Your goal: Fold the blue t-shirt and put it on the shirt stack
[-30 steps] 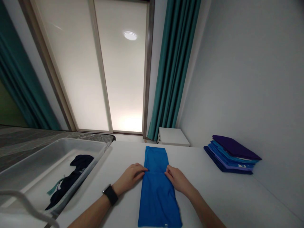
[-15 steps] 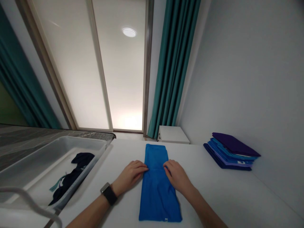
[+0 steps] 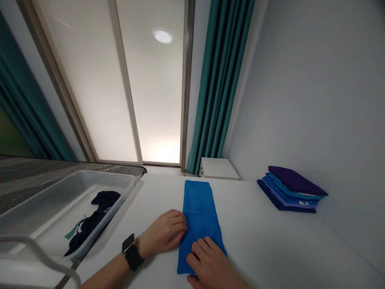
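Note:
A bright blue garment (image 3: pixel 198 204), folded into a long narrow strip, lies lengthwise on the white table (image 3: pixel 270 241) in front of me. My left hand (image 3: pixel 164 235), with a dark watch (image 3: pixel 130 251) on its wrist, rests flat on the table with its fingertips against the strip's left edge at about the middle. My right hand (image 3: pixel 210 267) is at the near end of the strip, fingers curled over the cloth there and covering the near hem. Whether its thumb is under the cloth is hidden.
A stack of folded blue and purple clothes (image 3: pixel 290 188) sits at the right by the wall. A clear plastic bin (image 3: pixel 60 192) on the left holds a dark navy garment (image 3: pixel 93 218). Beyond the table are a white cabinet (image 3: pixel 219 168) and teal curtains (image 3: pixel 219 80).
My right hand has left the strip's right edge and come back to its near end, now over the hem. My left hand slid slightly nearer along the left edge.

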`<act>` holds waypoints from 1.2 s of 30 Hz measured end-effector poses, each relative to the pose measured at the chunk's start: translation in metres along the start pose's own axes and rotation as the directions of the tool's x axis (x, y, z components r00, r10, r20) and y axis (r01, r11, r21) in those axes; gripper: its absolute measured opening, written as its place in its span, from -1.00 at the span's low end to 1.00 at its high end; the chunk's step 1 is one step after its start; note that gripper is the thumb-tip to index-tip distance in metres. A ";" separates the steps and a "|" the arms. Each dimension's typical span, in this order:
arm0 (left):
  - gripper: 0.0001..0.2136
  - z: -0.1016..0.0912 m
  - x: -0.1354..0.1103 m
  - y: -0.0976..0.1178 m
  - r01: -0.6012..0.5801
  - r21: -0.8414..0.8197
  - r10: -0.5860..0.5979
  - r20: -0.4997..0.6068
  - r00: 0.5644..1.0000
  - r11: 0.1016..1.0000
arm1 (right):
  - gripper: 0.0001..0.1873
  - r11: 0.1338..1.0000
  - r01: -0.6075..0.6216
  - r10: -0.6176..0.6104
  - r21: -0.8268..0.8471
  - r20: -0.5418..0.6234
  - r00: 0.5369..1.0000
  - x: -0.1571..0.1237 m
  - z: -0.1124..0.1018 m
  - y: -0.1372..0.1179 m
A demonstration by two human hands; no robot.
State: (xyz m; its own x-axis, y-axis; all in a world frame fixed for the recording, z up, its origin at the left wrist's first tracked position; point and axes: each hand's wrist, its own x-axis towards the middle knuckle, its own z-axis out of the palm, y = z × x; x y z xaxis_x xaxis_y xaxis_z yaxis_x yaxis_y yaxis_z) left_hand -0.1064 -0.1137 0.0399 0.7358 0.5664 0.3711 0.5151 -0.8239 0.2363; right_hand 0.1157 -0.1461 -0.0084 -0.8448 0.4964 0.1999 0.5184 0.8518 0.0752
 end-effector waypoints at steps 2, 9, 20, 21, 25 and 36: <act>-0.85 -0.001 -0.006 0.015 -0.060 0.010 0.060 0.024 0.998 0.998 | -0.69 1.000 0.018 -0.018 -0.005 -0.005 1.000 -0.007 -0.001 0.004; -0.81 0.018 -0.023 0.041 -0.127 0.105 0.113 0.134 0.985 0.986 | -0.77 1.000 0.013 -0.011 0.026 -0.085 0.996 -0.025 -0.002 0.011; -0.80 0.024 -0.022 0.046 0.024 0.039 -0.028 0.097 0.995 0.999 | -0.88 0.999 -0.038 0.037 -0.001 -0.177 0.984 -0.020 0.006 0.007; -0.80 0.025 -0.022 0.045 0.027 0.035 -0.030 0.087 0.996 0.999 | -0.89 0.998 -0.052 0.055 0.022 -0.164 0.985 -0.019 0.005 0.007; -0.84 0.030 -0.020 0.041 0.037 0.036 -0.040 0.081 0.996 0.999 | -0.91 0.982 -0.126 0.136 0.140 -0.064 0.989 -0.017 -0.007 0.007; -0.85 0.011 -0.006 0.030 0.159 -0.277 -0.153 0.043 0.987 0.948 | -0.72 0.965 -0.232 0.248 0.125 -0.127 0.960 -0.013 0.003 0.007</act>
State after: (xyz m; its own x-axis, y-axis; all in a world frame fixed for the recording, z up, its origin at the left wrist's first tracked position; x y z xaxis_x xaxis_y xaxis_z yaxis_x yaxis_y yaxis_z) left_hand -0.0907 -0.1421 0.0352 0.6668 0.6860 0.2912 0.4832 -0.6955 0.5319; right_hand 0.1296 -0.1462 -0.0136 -0.6661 0.6667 0.3344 0.6797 0.7272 -0.0962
